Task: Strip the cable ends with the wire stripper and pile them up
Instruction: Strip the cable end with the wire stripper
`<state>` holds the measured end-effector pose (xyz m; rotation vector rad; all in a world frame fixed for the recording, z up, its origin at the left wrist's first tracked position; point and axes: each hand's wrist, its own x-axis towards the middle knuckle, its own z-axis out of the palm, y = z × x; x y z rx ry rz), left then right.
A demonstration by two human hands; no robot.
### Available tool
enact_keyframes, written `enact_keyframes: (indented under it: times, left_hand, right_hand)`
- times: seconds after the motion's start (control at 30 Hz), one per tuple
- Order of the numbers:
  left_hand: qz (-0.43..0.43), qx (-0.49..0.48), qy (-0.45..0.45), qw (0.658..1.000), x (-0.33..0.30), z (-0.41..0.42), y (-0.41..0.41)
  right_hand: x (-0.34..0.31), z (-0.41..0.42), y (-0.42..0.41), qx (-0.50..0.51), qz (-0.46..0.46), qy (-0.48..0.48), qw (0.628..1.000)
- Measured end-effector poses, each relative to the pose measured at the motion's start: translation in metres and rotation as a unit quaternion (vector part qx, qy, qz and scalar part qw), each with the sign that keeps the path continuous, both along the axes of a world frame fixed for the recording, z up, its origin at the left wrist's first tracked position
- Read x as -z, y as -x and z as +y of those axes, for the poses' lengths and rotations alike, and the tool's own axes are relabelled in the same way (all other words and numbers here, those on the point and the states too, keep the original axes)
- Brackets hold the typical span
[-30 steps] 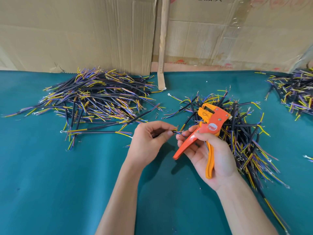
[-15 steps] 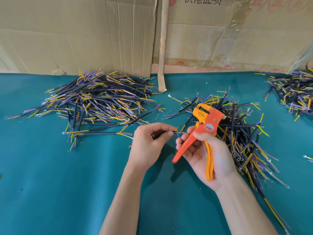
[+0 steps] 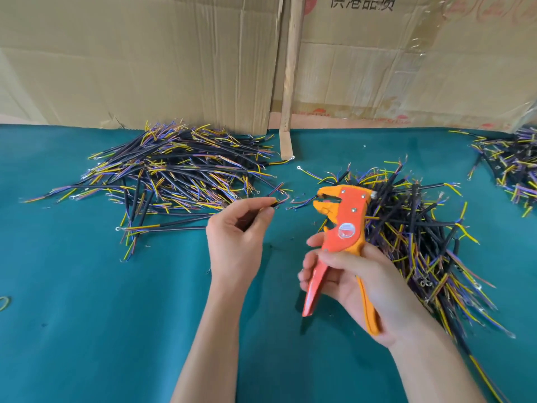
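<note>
My left hand (image 3: 236, 242) pinches a short black cable (image 3: 278, 201) between thumb and forefinger, its coloured wire ends poking out to the right. My right hand (image 3: 360, 283) grips the handles of an orange wire stripper (image 3: 343, 225), jaws up and facing left, a hand's width from the cable tip. A large pile of black cables (image 3: 174, 178) with yellow and purple wires lies behind my left hand. A second cable pile (image 3: 418, 228) lies behind and right of the stripper.
The table is covered in a teal cloth (image 3: 87, 315). Flattened cardboard boxes (image 3: 145, 59) stand along the back edge with a wooden strip (image 3: 290, 82) between them. A third cable pile (image 3: 511, 167) sits at the far right. A rubber band (image 3: 4, 302) lies at the left edge.
My two hands have drawn apart: the cable end left the fingers of my right hand, and the stripper has tilted up with its jaws now facing the cable.
</note>
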<state>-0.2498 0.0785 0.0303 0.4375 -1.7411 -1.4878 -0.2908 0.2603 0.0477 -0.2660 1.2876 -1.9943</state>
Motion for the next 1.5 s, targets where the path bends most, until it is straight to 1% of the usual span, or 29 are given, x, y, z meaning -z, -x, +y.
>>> enact_keyframes:
  times: [0.07,0.17,0.27,0.33,0.4,0.47,0.53,0.6,0.7,0.83,1.03,1.13,1.37,1.5]
  left_hand:
    - [-0.005,0.017,-0.003,1.000,-0.001,0.004,-0.001]
    - [-0.003,0.036,-0.025,0.999,-0.003,0.005,0.000]
    - [-0.009,0.054,-0.042,0.998,-0.005,0.008,0.000]
    - [-0.018,0.061,-0.043,0.997,-0.006,0.009,0.001]
    - [-0.037,0.062,-0.026,0.997,-0.006,0.011,0.002]
    - [-0.059,0.067,-0.003,0.996,-0.006,0.013,0.003]
    - [-0.071,0.077,0.013,0.994,-0.007,0.015,0.002]
    - [-0.077,0.093,0.030,0.992,-0.007,0.017,0.002]
    - [-0.075,0.107,0.025,0.991,-0.007,0.018,0.002]
    - [-0.073,0.118,0.005,0.990,-0.007,0.017,0.002]
    - [-0.077,0.171,-0.071,0.980,-0.007,0.011,0.000]
    - [-0.068,0.207,-0.089,0.972,-0.009,0.009,-0.002]
    - [-0.052,0.258,-0.110,0.958,-0.008,0.009,-0.004]
    - [-0.075,0.307,-0.132,0.939,-0.004,0.009,-0.003]
  right_hand:
    - [0.001,-0.006,-0.006,-0.032,-0.008,-0.014,0.999]
    - [0.000,-0.009,-0.010,-0.049,-0.011,-0.024,0.998]
    - [0.002,-0.010,-0.011,-0.036,-0.014,-0.011,0.999]
    - [0.005,-0.011,-0.010,-0.007,-0.004,0.004,1.000]
    - [0.006,-0.012,-0.009,0.049,0.036,0.003,0.998]
    - [0.007,-0.011,-0.007,0.104,0.103,-0.024,0.989]
    - [0.008,-0.010,-0.006,0.120,0.154,-0.051,0.979]
    - [0.010,-0.011,-0.006,0.107,0.159,-0.044,0.981]
    - [0.010,-0.011,-0.007,0.097,0.148,-0.030,0.984]
    - [0.006,-0.011,-0.006,0.087,0.097,0.010,0.991]
    - [0.004,-0.011,-0.005,0.038,0.026,0.086,0.995]
    - [0.002,-0.011,-0.006,0.010,-0.008,0.119,0.993]
    - [0.004,-0.013,-0.005,0.004,-0.091,0.169,0.981]
    - [0.005,-0.016,-0.007,-0.007,-0.121,0.192,0.974]
